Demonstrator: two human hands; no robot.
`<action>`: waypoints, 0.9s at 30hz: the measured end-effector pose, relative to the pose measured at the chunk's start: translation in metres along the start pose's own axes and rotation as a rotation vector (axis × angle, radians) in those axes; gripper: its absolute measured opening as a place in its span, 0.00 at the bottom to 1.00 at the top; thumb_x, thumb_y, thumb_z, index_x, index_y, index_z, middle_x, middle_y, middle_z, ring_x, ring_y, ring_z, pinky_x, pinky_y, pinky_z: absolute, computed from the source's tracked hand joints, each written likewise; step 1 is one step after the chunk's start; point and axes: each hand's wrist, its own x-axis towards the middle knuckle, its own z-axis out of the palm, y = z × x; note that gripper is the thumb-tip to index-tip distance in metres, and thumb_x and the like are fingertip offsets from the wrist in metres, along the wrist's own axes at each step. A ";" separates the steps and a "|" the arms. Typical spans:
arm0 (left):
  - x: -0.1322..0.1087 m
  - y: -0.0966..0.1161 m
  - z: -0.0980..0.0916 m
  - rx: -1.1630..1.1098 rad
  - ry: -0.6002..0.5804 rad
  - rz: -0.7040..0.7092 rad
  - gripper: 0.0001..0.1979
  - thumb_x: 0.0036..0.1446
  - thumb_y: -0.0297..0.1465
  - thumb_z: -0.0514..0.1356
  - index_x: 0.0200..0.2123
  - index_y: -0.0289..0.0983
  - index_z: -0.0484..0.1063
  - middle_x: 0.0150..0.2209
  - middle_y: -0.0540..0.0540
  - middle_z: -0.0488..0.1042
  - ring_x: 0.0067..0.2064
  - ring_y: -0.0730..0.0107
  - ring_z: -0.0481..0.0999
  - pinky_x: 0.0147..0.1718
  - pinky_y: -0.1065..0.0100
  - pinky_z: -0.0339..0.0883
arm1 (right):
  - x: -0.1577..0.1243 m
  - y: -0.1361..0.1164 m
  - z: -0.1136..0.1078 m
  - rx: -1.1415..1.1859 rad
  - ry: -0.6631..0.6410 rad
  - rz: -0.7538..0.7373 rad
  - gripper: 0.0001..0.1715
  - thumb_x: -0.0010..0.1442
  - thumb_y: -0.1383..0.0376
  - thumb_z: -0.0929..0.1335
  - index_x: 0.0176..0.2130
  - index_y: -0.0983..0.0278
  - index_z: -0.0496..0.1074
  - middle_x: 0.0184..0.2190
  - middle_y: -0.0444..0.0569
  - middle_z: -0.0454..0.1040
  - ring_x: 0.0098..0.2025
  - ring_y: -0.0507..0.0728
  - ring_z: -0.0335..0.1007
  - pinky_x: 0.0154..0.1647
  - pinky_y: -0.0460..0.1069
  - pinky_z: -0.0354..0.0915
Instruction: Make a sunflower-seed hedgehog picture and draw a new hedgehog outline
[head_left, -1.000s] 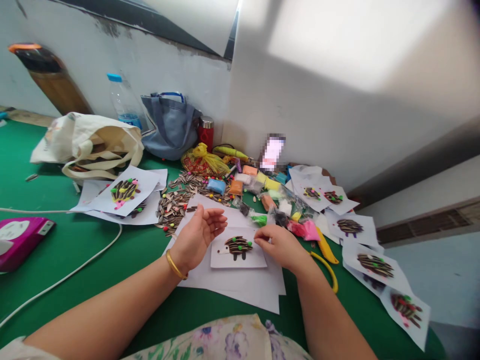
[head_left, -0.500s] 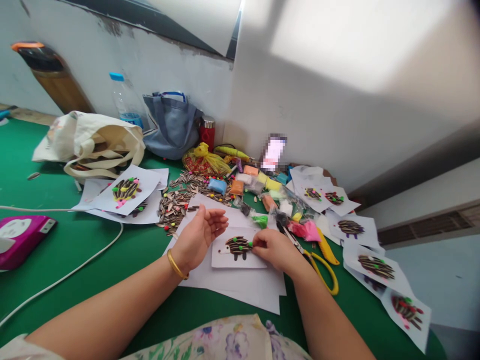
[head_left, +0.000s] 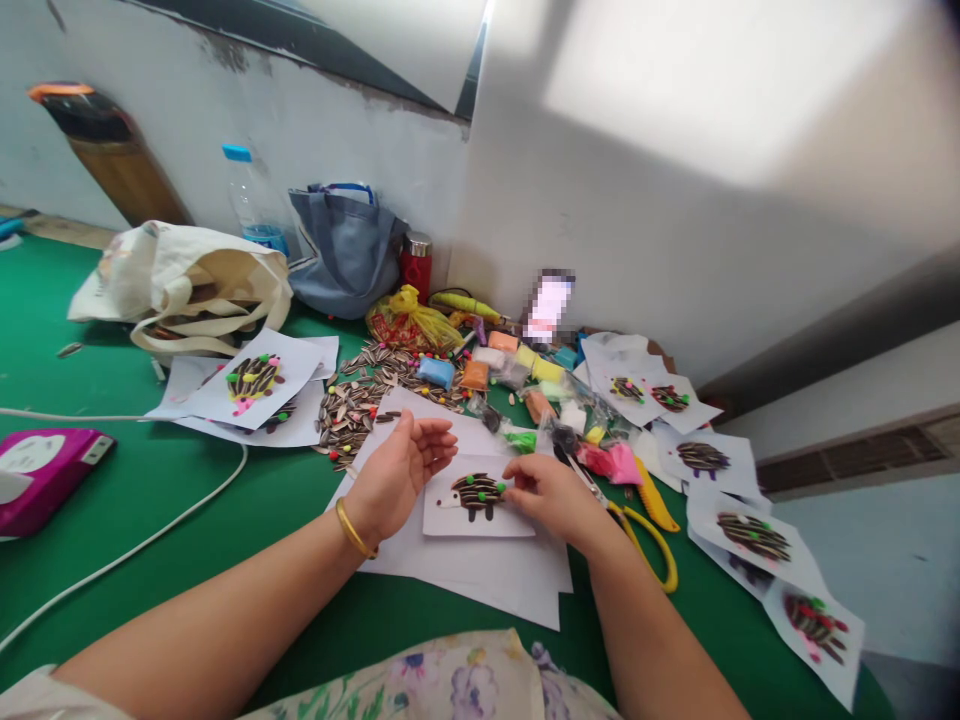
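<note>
A small white card [head_left: 480, 516] lies on a stack of white paper [head_left: 480, 570] in front of me. On it is a hedgehog figure [head_left: 477, 492] made of striped sunflower seeds with small coloured clay dots. My right hand [head_left: 551, 495] rests at the card's right edge, fingertips pinched together against the hedgehog's back; whether they hold a clay dot I cannot tell. My left hand [head_left: 397, 475] hovers at the card's left side, palm up and fingers loosely curled, with a gold bangle on the wrist. It holds nothing that I can see.
A heap of sunflower seeds [head_left: 352, 400] and packets of coloured clay [head_left: 517, 370] lie behind the paper. Yellow-handled scissors [head_left: 637, 525] sit right of my hand. Finished hedgehog cards [head_left: 739, 520] line the right; more cards [head_left: 255, 385], bags [head_left: 187, 285], a bottle and a white cable [head_left: 150, 540] are left.
My right hand has slid left from the card's edge onto the hedgehog's back, uncovering the scissors. My left hand has barely moved.
</note>
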 end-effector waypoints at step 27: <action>0.000 0.000 0.001 0.009 -0.001 -0.004 0.24 0.66 0.45 0.47 0.36 0.34 0.75 0.34 0.42 0.75 0.40 0.65 0.75 0.46 0.63 0.66 | 0.004 -0.006 0.007 -0.078 0.057 -0.062 0.08 0.60 0.64 0.67 0.40 0.60 0.76 0.33 0.46 0.75 0.37 0.55 0.67 0.39 0.48 0.59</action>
